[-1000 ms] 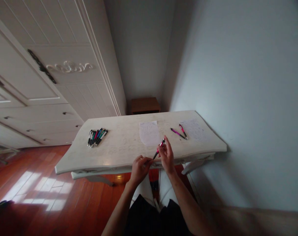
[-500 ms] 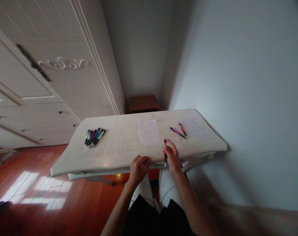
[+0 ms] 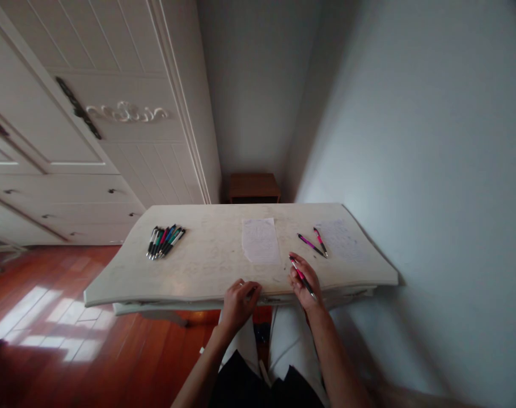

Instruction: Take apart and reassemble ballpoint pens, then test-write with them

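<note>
My right hand (image 3: 305, 283) is closed on a pink and black pen (image 3: 301, 275), just above the front edge of the desk. The pen lies tilted across the fingers, its black end with the metal tip pointing down toward me. My left hand (image 3: 240, 303) rests at the desk's front edge with its fingers curled together; whatever may be inside them is hidden. A written sheet of paper (image 3: 260, 241) lies ahead, between the two hands. Beyond my right hand, a purple pen (image 3: 311, 245) and another pink pen (image 3: 320, 242) form a V on the desktop.
The white desk (image 3: 207, 249) has a curved front edge. At its left lies a bunch of several pens (image 3: 166, 242); at its right, a second written sheet (image 3: 343, 241). A white wardrobe (image 3: 139, 153) stands left, a wall right, and a brown wooden box (image 3: 254, 186) behind.
The pen in my right hand has turned from nearly upright to a slant, its tip swinging right. My left hand stays at the desk edge. The view has shifted slightly.
</note>
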`<state>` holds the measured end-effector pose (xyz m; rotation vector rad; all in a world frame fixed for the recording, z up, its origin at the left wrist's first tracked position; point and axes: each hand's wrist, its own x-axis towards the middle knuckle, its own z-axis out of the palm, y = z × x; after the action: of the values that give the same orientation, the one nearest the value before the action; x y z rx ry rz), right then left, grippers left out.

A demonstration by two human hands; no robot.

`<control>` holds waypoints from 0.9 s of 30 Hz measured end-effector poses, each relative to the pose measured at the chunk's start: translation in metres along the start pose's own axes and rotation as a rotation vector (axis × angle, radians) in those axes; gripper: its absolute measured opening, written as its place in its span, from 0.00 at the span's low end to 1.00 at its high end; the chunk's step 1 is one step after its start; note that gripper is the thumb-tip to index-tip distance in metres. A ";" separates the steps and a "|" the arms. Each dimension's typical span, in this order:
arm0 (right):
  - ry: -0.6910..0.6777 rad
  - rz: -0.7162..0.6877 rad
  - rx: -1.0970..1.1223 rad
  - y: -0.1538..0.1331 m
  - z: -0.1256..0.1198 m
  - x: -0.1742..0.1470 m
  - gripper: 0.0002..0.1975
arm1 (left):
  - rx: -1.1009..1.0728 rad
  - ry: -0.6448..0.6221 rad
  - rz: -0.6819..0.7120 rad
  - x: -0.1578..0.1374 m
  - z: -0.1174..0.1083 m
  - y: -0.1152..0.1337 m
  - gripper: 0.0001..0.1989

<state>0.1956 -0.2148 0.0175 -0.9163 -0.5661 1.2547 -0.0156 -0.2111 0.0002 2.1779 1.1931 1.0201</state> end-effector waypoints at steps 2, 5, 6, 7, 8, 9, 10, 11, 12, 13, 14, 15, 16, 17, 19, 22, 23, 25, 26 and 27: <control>0.013 -0.015 -0.009 0.001 0.001 0.000 0.20 | 0.005 -0.004 -0.001 0.000 0.000 0.000 0.09; 0.027 -0.003 -0.015 0.003 0.003 -0.001 0.21 | 0.004 -0.001 -0.002 -0.001 0.001 0.000 0.08; 0.029 0.003 -0.020 0.003 0.004 -0.002 0.22 | 0.001 0.001 -0.003 -0.001 0.001 0.000 0.08; 0.034 0.006 -0.029 0.004 0.004 -0.002 0.23 | 0.000 0.001 -0.004 -0.001 0.002 0.000 0.08; 0.045 0.003 -0.040 0.005 0.005 -0.003 0.23 | -0.002 0.001 -0.004 -0.002 0.002 -0.001 0.08; 0.063 -0.006 -0.051 0.005 0.006 -0.004 0.23 | -0.003 -0.002 -0.002 -0.002 0.001 -0.001 0.08; 0.087 -0.023 -0.060 0.006 0.008 -0.004 0.22 | -0.004 -0.008 0.003 -0.002 0.001 -0.001 0.08; 0.109 -0.042 -0.065 0.007 0.009 -0.005 0.21 | -0.005 -0.014 0.009 -0.001 0.001 -0.001 0.09; 0.129 -0.062 -0.065 0.008 0.010 -0.006 0.20 | -0.007 -0.020 0.015 -0.001 0.000 -0.001 0.09; 0.142 -0.080 -0.062 0.009 0.011 -0.006 0.19 | -0.010 -0.025 0.019 -0.001 0.000 -0.001 0.09; 0.151 -0.095 -0.058 0.010 0.011 -0.007 0.19 | -0.014 -0.027 0.021 -0.001 -0.001 -0.001 0.09; 0.154 -0.105 -0.056 0.011 0.011 -0.007 0.19 | -0.019 -0.026 0.021 -0.002 -0.001 -0.002 0.09; 0.156 -0.113 -0.054 0.012 0.011 -0.006 0.19 | -0.027 -0.024 0.020 -0.002 -0.002 -0.002 0.08; 0.159 -0.119 -0.051 0.012 0.010 -0.006 0.20 | -0.037 -0.019 0.017 -0.002 -0.002 -0.002 0.08; 0.167 -0.128 -0.047 0.013 0.008 -0.005 0.21 | -0.056 -0.014 0.011 -0.002 -0.002 -0.002 0.07; 0.177 -0.139 -0.065 0.014 0.006 -0.004 0.20 | -0.060 -0.023 0.013 -0.002 -0.002 -0.001 0.07; 0.176 -0.147 -0.077 0.015 0.006 -0.004 0.20 | -0.059 -0.025 0.013 -0.002 -0.001 -0.001 0.08; 0.155 -0.160 -0.080 0.015 0.006 -0.004 0.22 | -0.070 -0.016 0.009 -0.002 -0.001 -0.001 0.07; 0.136 -0.164 -0.066 0.015 0.005 -0.004 0.23 | -0.080 -0.007 0.005 -0.002 -0.001 0.000 0.07; 0.113 -0.163 -0.043 0.015 0.005 -0.005 0.24 | -0.088 0.001 0.001 -0.002 0.000 0.000 0.06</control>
<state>0.1823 -0.2175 0.0080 -0.9514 -0.5680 1.0407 -0.0169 -0.2129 -0.0007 2.1103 1.1260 1.0538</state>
